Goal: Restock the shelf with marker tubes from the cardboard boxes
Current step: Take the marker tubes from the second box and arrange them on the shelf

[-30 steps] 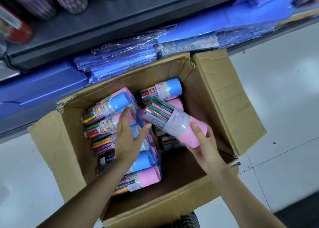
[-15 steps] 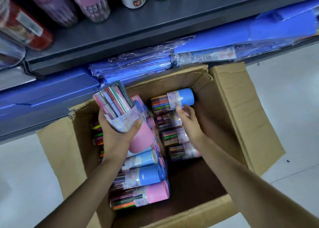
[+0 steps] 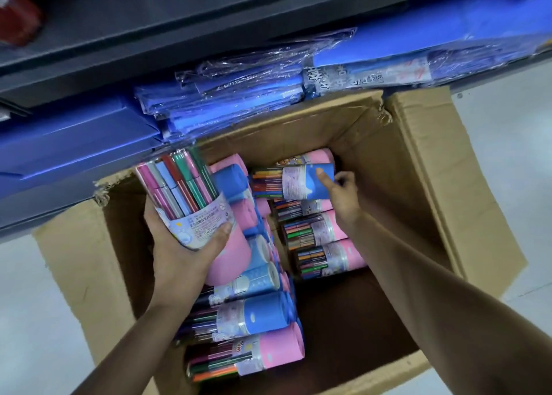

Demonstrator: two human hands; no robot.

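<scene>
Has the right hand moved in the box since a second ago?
Yes. The right hand went from the box's near right side to its far wall, where it now grips a blue-capped marker tube.

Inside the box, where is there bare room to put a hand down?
Bare floor shows in the cardboard box at its near right corner, below the right row of tubes. The left row of tubes is packed tight.

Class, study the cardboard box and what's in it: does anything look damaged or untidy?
Yes. The cardboard box has torn, frayed corners at its far rim. Inside, the marker tubes lie in rough rows, not spilled.
</scene>
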